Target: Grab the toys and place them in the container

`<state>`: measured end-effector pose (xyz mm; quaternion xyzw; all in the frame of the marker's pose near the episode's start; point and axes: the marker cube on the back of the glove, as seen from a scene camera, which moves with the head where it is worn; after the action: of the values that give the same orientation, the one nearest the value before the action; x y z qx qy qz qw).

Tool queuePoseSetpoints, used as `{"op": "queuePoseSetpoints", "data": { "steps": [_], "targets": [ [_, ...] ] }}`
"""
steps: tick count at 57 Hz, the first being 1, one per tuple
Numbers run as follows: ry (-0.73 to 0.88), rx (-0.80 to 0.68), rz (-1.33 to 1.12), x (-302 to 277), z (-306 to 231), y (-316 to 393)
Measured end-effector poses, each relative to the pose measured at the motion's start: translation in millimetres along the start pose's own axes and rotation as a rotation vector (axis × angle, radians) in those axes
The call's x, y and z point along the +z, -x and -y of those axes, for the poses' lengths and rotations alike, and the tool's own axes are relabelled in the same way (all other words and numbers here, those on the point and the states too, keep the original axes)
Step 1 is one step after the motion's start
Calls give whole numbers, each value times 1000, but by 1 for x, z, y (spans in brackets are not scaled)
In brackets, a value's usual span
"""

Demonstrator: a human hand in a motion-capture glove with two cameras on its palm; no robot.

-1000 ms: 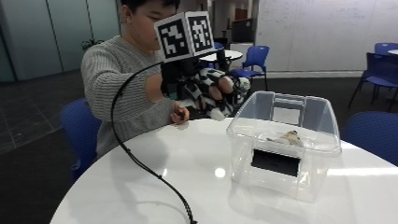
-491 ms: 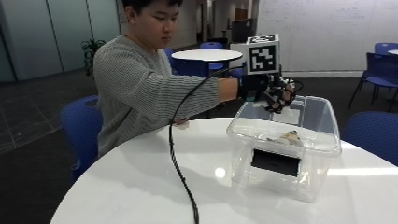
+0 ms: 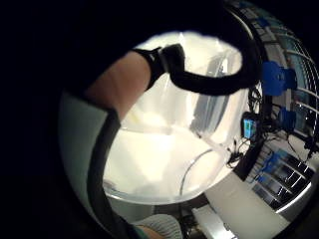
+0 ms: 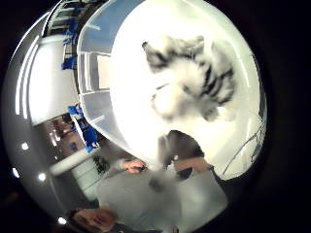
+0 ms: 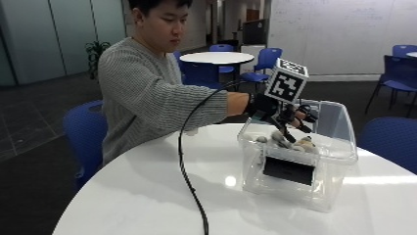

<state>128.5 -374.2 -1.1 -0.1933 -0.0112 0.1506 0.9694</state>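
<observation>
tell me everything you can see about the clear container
The container is a clear plastic bin with straight walls, a wide rim and no lid on, standing upright on the white round table. A dark rectangular label sits on its near wall. Toys lie inside, among them a grey and white striped plush toy. The gloved right hand reaches over its open top.

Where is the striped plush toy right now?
In the outside view, the striped plush toy lies inside the clear container on the white table, just below the gloved right hand.
</observation>
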Motion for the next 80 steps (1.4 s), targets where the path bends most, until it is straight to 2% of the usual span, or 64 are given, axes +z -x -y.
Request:
{"op": "queuePoseSetpoints", "data": {
  "steps": [17, 27, 31, 41, 49, 57, 65, 72, 80],
  "targets": [
    [-66, -57, 14, -3, -22, 2],
    [-204, -54, -30, -23, -81, -38],
    [-246, -73, -148, -26, -105, -73],
    [-288, 104, -98, -25, -149, -119],
    [-319, 80, -71, -12, -177, -118],
    [-353, -30, -97, 24, -214, -89],
    [-339, -216, -94, 104, -286, -42],
    [-319, -185, -6, 167, -328, -21],
    [-289, -141, 52, 205, -352, -13]
  ]
}}
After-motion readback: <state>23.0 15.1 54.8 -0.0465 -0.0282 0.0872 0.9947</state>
